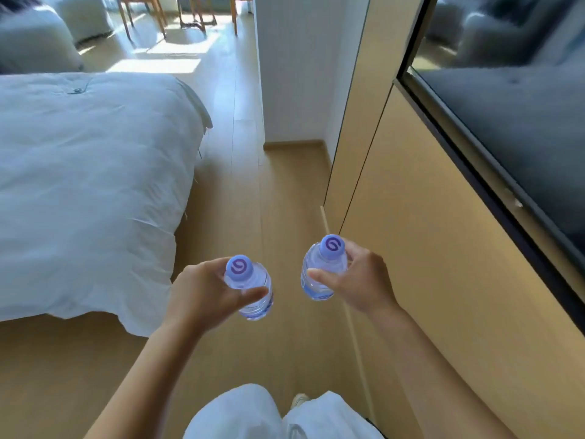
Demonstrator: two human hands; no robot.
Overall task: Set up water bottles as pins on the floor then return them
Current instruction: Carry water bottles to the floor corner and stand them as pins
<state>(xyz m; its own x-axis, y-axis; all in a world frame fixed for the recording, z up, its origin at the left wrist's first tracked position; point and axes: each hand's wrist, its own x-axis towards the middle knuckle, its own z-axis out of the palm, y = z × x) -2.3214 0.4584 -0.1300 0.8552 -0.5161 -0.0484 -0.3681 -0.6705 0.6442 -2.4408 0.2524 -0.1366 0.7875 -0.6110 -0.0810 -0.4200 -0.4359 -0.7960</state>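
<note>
Filling most of the left half of the frame, a bed [88, 185] lies under a soft, rumpled white duvet whose corner droops toward the pale wood-plank floor [240, 191]. Along the right side runs a smooth tan panelled wall [437, 242], and on it, in the upper right, hangs a flat black screen [512, 122] with a glossy face that mirrors blurred shapes. A white wall corner [294, 74] stands at upper centre, and beyond it, at the top of the frame, sunlit floor and wooden chair legs [196, 14] show. At the bottom edge the person's white trouser legs [253, 413] and the tip of one shoe [299, 400] appear. Two bare forearms reach up from the bottom toward the middle of the frame. The left hand [196, 296] grips the left bottle [253, 293] at its shoulder just under the cap, thumb laid across the near side and fingers curled round the far side, mostly hidden. The right hand [361, 277] holds the right bottle [319, 274] the same way, thumb pressed on the near side below the neck, fingers wrapped behind. Both bottles are small, clear, ribbed plastic, seen from above and held well above the floor, near each other but apart. Each carries a round lavender cap [239, 267] printed with a purple swirl, and a blue label band shows low on the body.
</note>
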